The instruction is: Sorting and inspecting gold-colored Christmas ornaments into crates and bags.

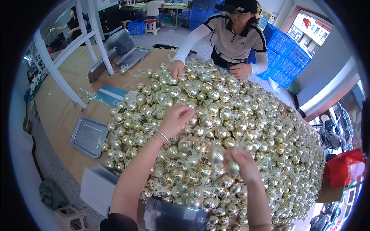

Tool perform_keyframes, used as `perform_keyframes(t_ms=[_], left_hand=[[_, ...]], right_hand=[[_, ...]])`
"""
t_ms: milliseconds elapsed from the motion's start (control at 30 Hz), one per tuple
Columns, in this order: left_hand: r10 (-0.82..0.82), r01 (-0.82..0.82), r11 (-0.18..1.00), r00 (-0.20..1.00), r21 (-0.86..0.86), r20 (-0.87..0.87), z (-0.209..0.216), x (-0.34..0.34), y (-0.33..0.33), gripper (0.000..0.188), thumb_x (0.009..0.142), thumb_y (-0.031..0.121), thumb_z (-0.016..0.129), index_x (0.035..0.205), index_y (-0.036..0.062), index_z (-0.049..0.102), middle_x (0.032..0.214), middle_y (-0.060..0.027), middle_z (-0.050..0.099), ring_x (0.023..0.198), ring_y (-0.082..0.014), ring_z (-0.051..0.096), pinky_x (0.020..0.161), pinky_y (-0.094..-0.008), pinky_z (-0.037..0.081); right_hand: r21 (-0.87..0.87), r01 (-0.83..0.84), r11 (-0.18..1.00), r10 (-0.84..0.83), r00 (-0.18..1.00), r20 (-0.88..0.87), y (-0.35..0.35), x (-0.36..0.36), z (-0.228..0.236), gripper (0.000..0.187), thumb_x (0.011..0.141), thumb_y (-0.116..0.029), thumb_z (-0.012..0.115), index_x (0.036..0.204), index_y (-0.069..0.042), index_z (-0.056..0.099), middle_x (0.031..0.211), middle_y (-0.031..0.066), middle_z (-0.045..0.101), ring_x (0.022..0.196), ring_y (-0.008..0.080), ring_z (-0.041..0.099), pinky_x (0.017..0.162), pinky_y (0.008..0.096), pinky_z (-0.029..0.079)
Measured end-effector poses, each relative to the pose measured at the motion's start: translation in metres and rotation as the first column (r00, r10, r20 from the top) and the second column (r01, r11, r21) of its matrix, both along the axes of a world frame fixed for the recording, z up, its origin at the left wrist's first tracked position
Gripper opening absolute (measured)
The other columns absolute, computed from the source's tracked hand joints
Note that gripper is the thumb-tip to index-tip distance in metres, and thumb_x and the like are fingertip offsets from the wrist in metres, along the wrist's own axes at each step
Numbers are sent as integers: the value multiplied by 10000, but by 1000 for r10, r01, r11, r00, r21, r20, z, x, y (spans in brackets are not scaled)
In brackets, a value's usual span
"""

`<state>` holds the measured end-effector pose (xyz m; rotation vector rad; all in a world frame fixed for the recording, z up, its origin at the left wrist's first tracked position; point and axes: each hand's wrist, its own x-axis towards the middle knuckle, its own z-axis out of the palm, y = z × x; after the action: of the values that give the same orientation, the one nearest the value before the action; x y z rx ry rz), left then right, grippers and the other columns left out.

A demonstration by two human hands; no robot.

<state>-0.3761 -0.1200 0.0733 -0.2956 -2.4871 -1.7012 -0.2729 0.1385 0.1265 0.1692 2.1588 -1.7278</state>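
A large heap of shiny gold ball ornaments (pixel 266 146), many with pale sheer ribbons, covers the table. Over its middle, my left hand (pixel 177 120) has its fingers bent together close to the balls; whatever they hold, if anything, is hidden. Lower and to the right, my right hand (pixel 244 163) is smeared by motion and grips a gold ball ornament (pixel 233 168). Beside its fingertips another blurred ball (pixel 216 155) appears to move too. In front of me, at the near edge of the heap, sits a dark grey plastic bin (pixel 173 216).
Across the heap a co-worker's hand (pixel 176 69) reaches into the balls. Grey metal trays (pixel 90 136) lie at the left, near a blue flat packet (pixel 110 95) and a white metal frame (pixel 63 77). Blue crates (pixel 283 56) stand behind, and a white box (pixel 97 190) is at near left.
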Motion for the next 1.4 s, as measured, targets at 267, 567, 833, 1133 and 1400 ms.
perform_keyframes(t_ms=[267,567,833,1133,1400], left_hand=[[238,-294,909,948,-295,-210,-50,-23,-14,155,836,147,574,950,56,624,879,-98,590,756,-220,570,693,-305,461],[103,-156,959,970,-236,-223,-42,-12,22,142,832,132,584,947,54,618,905,-83,605,763,-183,586,674,-278,465],[-107,81,968,989,-236,-103,-20,39,85,181,853,100,579,1016,27,604,979,-49,581,824,-112,577,720,-229,460],[-5,3,979,1000,-202,-7,-18,92,44,172,876,110,561,1021,25,596,962,-31,586,823,-101,571,740,-224,451],[-145,60,854,981,-517,-126,-6,119,122,194,823,186,593,981,77,622,984,-83,587,911,-214,554,829,-315,429]], right_hand=[[-78,158,984,-131,952,278,149,232,-47,337,870,-306,525,793,0,644,786,118,635,775,227,604,769,336,460],[69,813,578,-494,281,822,298,585,-175,142,768,-134,579,821,-12,630,794,106,633,663,210,607,610,300,499],[251,966,-63,-543,-244,804,287,668,-224,277,872,-329,458,953,-87,568,783,74,573,697,260,554,596,447,470],[107,970,-217,-767,-237,597,313,686,-206,292,877,-368,468,882,-87,549,722,49,542,559,199,505,451,311,396],[158,982,102,-947,145,-287,324,471,-162,225,897,-253,526,787,-59,552,601,-41,441,497,49,386,425,206,308]])
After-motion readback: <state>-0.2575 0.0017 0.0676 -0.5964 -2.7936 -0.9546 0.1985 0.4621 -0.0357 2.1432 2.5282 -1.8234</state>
